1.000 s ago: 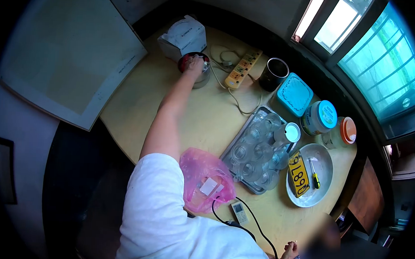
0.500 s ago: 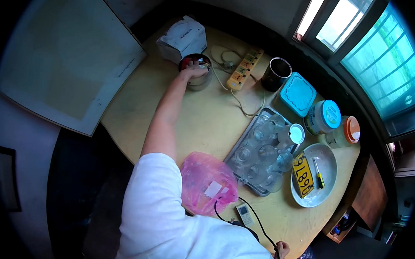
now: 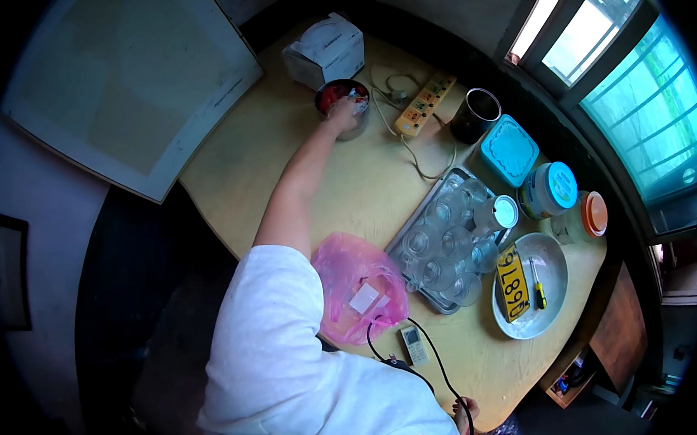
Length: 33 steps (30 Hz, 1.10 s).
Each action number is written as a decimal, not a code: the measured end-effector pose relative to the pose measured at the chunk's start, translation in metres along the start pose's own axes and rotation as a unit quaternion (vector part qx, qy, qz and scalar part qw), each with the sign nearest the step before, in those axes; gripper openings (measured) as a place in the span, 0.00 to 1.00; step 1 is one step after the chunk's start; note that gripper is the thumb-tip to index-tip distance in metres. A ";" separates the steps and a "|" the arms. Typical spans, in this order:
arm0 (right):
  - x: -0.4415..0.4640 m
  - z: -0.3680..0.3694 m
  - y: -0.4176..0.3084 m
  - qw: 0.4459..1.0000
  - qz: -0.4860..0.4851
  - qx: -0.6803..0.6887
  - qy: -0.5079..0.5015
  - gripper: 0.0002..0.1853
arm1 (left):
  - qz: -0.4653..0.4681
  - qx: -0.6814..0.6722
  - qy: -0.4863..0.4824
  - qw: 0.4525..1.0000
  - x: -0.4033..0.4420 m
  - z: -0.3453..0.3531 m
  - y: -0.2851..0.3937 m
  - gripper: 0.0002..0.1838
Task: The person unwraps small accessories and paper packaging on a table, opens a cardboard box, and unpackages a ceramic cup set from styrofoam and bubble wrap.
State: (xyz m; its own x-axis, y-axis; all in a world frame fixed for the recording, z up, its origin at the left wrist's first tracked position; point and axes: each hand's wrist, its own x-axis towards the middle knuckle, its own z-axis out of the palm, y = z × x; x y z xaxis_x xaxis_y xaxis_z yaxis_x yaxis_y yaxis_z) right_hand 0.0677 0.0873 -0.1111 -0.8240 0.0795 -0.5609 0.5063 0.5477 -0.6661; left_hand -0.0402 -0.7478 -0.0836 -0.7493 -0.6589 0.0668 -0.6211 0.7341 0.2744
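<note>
My left hand reaches into a round metal tin at the top of the table, among red and shiny wrapped bits. Its fingers look pinched together at a pale, shiny piece too small to make out. Down at the table's near edge is my right hand, its fingers curled; whatever they may hold is hidden. A black cable runs close beside it. A white box stands right behind the tin.
A pink plastic bag, a remote, a tray of glasses and a basin with a yellow plate and screwdriver lie nearby. Beyond are a power strip, a dark cup, a blue-lidded box and jars.
In the tin, my left hand's spread fingers have drawn together. The view has shifted, so the table's things appear slightly displaced. My right hand stays at the near edge.
</note>
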 end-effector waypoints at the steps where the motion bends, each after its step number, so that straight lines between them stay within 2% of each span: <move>1: 0.003 -0.001 0.008 1.000 -0.001 -0.001 -0.002 0.07 | 0.005 -0.020 -0.001 1.000 -0.008 0.000 0.004 0.24; 3: 0.007 -0.002 0.028 1.000 0.009 -0.002 -0.002 0.07 | 0.009 -0.038 -0.003 0.999 -0.028 -0.010 0.017 0.23; 4: 0.009 -0.004 0.039 0.999 -0.026 0.016 -0.025 0.07 | 0.025 -0.051 -0.011 0.998 -0.039 -0.014 0.023 0.23; 7: 0.013 0.004 0.041 0.999 -0.033 -0.009 -0.038 0.07 | 0.043 -0.073 -0.036 0.996 -0.060 -0.013 0.031 0.25; 9: 0.001 0.018 0.005 0.998 -0.027 0.009 -0.051 0.07 | 0.009 -0.097 -0.052 0.994 -0.067 -0.006 0.033 0.37; 10: 0.002 0.021 -0.002 0.997 -0.054 -0.004 -0.057 0.07 | 0.011 -0.096 -0.054 0.994 -0.071 -0.009 0.038 0.37; 12: 0.009 0.020 -0.008 0.992 -0.106 -0.018 -0.060 0.07 | 0.006 0.043 -0.011 0.999 -0.079 -0.019 0.049 0.39; 15: 0.009 0.018 -0.030 0.988 -0.137 -0.027 -0.064 0.08 | -0.010 0.059 0.005 0.998 -0.071 -0.018 0.049 0.38; 17: 0.002 0.015 -0.044 0.983 -0.169 -0.022 -0.069 0.08 | -0.011 0.069 -0.001 0.998 -0.069 -0.017 0.047 0.40; 19: -0.006 0.011 -0.051 0.983 -0.169 -0.022 -0.070 0.08 | -0.026 0.076 0.035 0.996 -0.078 -0.029 0.054 0.44; 20: -0.010 0.010 -0.054 0.981 -0.179 -0.019 -0.077 0.08 | -0.029 0.086 0.017 0.996 -0.082 -0.036 0.056 0.45; 23: -0.010 0.005 -0.043 0.975 -0.196 -0.018 -0.106 0.08 | -0.011 0.077 0.047 0.996 -0.125 -0.069 0.066 0.37; 24: -0.007 0.007 -0.043 0.969 -0.214 -0.024 -0.118 0.08 | -0.020 0.078 0.045 0.996 -0.135 -0.074 0.061 0.37; 26: -0.001 0.012 -0.045 0.958 -0.247 -0.037 -0.140 0.07 | -0.009 0.093 -0.020 0.995 -0.165 -0.079 0.052 0.34; 27: -0.002 0.020 -0.049 0.953 -0.261 -0.040 -0.149 0.07 | -0.032 0.102 -0.042 0.993 -0.190 -0.092 0.059 0.31; 29: -0.006 0.039 -0.066 0.943 -0.280 -0.021 -0.181 0.07 | 0.035 0.059 -0.038 0.997 -0.224 -0.088 0.031 0.27; 30: -0.013 0.049 -0.078 0.936 -0.293 -0.019 -0.192 0.07 | 0.031 0.057 -0.044 0.997 -0.241 -0.084 0.022 0.27; 32: -0.031 0.071 -0.106 0.922 -0.322 -0.020 -0.214 0.07 | -0.007 -0.049 -0.155 0.987 -0.274 -0.080 0.005 0.24; 33: -0.042 0.083 -0.117 0.916 -0.331 -0.020 -0.225 0.07 | 0.006 -0.098 -0.158 0.983 -0.292 -0.061 -0.013 0.23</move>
State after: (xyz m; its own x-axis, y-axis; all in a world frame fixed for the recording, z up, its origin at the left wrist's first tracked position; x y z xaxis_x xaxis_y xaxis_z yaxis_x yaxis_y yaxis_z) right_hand 0.0645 -0.0490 -0.0507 -0.7541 -0.6282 -0.1915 -0.0843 0.3817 -0.9204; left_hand 0.2002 -0.5750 -0.0485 -0.8093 -0.5436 -0.2225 -0.5792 0.6756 0.4561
